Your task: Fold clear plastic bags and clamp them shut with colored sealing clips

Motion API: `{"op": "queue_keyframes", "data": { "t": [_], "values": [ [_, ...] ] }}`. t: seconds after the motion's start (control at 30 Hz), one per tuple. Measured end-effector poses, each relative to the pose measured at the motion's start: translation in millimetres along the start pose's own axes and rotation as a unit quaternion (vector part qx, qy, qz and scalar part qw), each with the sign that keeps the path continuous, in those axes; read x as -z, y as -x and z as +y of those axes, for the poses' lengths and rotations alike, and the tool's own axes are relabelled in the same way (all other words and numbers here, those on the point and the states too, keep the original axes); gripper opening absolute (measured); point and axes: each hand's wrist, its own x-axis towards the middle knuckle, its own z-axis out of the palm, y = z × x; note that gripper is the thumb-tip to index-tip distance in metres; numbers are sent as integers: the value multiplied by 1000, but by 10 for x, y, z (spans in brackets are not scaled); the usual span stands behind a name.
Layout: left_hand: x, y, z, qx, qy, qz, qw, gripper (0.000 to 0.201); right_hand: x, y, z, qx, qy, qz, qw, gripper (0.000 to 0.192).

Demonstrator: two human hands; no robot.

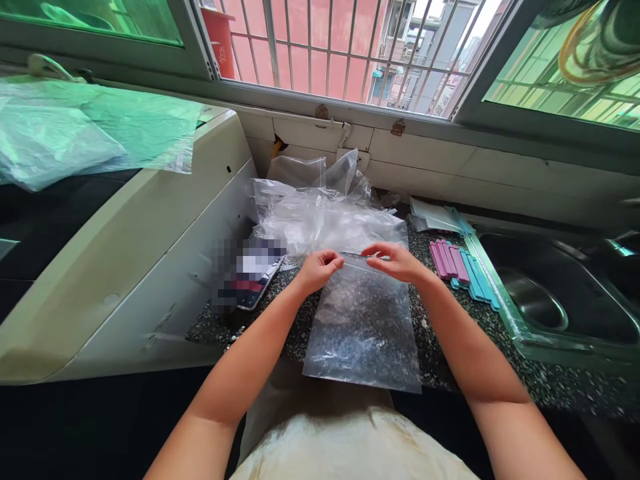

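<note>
A clear plastic bag (pixel 367 327) lies flat on the speckled dark countertop, its lower edge reaching the counter's front edge. My left hand (pixel 319 271) is closed in a pinch at the bag's upper left corner. Over the upper right part of the bag is my right hand (pixel 395 262), with thumb and fingers apart and nothing visible between them. Whether its fingertips touch the bag I cannot tell. Just beyond both hands spreads a loose pile of clear plastic bags (pixel 320 213).
Left of the pile lies a phone (pixel 260 283), partly blurred out. Pink strips (pixel 449 260) and blue strips (pixel 477 277) sit beside the metal sink (pixel 530 300) on the right. A white appliance (pixel 200 233) stands left, with plastic sheets (pixel 95 127) on top. A barred window is behind.
</note>
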Motion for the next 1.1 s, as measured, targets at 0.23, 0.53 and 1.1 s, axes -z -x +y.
{"op": "queue_keyframes", "data": {
  "t": [0.23, 0.53, 1.1],
  "values": [
    [-55, -5, -25, -21, -15, -8, 1000, 23, -243, -54, -56, 4, 9, -37, 999, 21],
    [-51, -9, -77, -50, -65, 4, 997, 26, -200, -36, -74, -27, -26, -51, 998, 17],
    [-73, -6, -71, -48, -16, -6, 999, 31, -198, -28, -103, -14, -3, -47, 999, 15]
  ]
}}
